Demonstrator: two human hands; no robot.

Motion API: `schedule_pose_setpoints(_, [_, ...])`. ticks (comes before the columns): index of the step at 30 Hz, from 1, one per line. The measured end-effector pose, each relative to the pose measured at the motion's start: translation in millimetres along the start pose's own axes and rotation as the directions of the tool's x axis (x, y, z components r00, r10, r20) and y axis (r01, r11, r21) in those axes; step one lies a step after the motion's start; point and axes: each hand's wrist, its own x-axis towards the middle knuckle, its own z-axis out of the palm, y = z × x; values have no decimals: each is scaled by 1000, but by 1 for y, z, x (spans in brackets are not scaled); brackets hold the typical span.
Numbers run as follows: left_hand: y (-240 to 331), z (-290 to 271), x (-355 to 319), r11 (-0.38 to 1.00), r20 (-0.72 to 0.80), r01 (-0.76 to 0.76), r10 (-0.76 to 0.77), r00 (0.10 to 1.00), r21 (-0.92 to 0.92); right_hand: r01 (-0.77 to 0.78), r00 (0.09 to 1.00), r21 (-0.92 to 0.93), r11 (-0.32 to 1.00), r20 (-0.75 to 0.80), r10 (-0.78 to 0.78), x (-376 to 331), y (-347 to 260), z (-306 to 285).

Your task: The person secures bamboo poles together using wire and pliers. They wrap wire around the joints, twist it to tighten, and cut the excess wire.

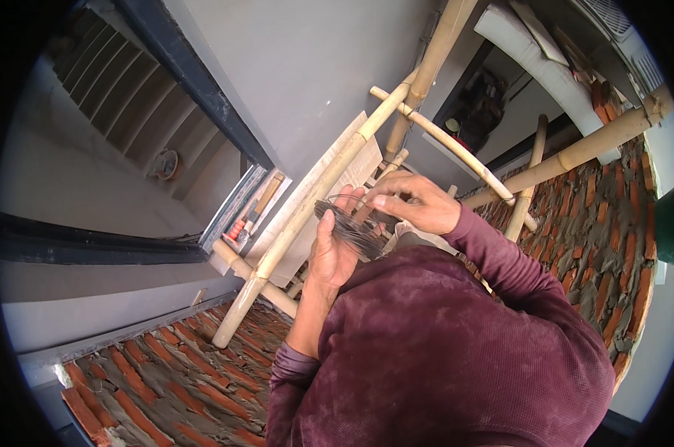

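A bundle of thin dark wires lies across the palm of my left hand, with its thumb over one end and its fingers curled beneath. My right hand is just to the right, its thumb and forefinger pinched together at the bundle's upper side. A thin bent wire arcs between the right fingertips and the left fingers. Both hands are in front of my chest, above a bamboo pole frame. The lower part of the bundle is close to my maroon shirt.
A long bamboo pole slants past my left hand, tied to crossing poles. Wooden boards lie behind it. A wooden-handled tool and a red-handled one rest on a ledge. Rough brickwork spans both sides; a bucket stands near stairs.
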Motion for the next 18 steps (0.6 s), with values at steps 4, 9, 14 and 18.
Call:
schedule_pose_setpoints(4, [2, 6, -3, 1000, 11, 1, -2, 1000, 20, -119, 979, 382, 916, 198, 44, 13, 1, 7])
schedule_pose_setpoints(9, [5, 0, -5, 999, -9, -35, 36, 999, 32, -253, 944, 599, 760, 325, 58, 21, 4, 5])
schedule_pose_setpoints(14, [5, -3, -11, 995, -66, -77, 81, 994, 58, -259, 913, 436, 862, 402, 70, 25, -6, 4])
schedule_pose_setpoints(18, [2, -5, -15, 994, -64, -100, 103, 993, 46, -132, 896, 211, 968, 443, 25, 29, -10, 5])
